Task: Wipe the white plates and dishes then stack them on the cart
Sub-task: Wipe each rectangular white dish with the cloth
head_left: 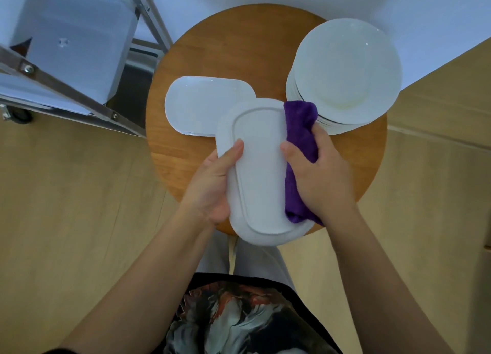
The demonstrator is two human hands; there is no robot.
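Head view, looking straight down. A long white oblong ceramic dish was held bottom-up above the near edge of a round wooden stool-top table, its raised foot ring facing the camera. A second white oblong dish lay flat on the table just behind it, and a stack of round white plates sat at the table's far right. The metal-framed cart with pale shelves stood to the left, well apart from the held dish.

Step in hand, as judged: wiping the underside and right rim of the held dish. To do it well, the cloth should travel the full length of the rim and over the foot ring, with the other hand bracing the dish so it does not slip; keep it over the table in case it drops.

Grip. The left hand clasped the dish's left edge, thumb laid across the underside, fingers hidden beneath. The right hand gripped a folded purple terry cloth against the dish's right edge, thumb pressed on the white surface, fingers wrapped round the cloth. Neither hand was spread wide.
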